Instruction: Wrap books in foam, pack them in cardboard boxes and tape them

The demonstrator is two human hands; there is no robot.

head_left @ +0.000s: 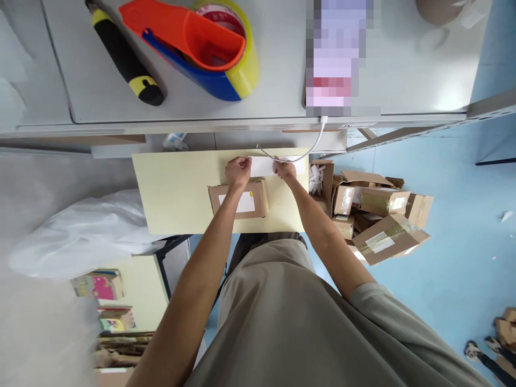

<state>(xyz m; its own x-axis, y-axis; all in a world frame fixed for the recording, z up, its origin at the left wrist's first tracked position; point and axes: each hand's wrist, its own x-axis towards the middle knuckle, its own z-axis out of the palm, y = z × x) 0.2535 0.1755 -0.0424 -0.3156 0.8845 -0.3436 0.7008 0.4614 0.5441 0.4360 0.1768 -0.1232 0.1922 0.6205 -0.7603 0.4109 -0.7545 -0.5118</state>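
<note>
A long white paper strip (262, 167) lies near the far edge of the pale yellow table (177, 199). My left hand (238, 172) pinches its left end between thumb and fingers. Partway along toward the right, my right hand (285, 168) is closed on the same strip, its fingers curled. Whether print covers the strip is too small to tell. Just nearer to me, below the left hand, sits a closed cardboard box (237, 214) with a white label on top; my left wrist passes over part of it.
Above is a grey shelf (278, 102) bearing a tape dispenser (244, 80), a black-and-yellow cutter (121, 54) and a blurred phone (334, 59) with a dangling white cable (318, 142). Cardboard boxes (391, 236) pile up at right. A white plastic bag (88, 231) lies left; another person's feet (475, 349) show lower right.
</note>
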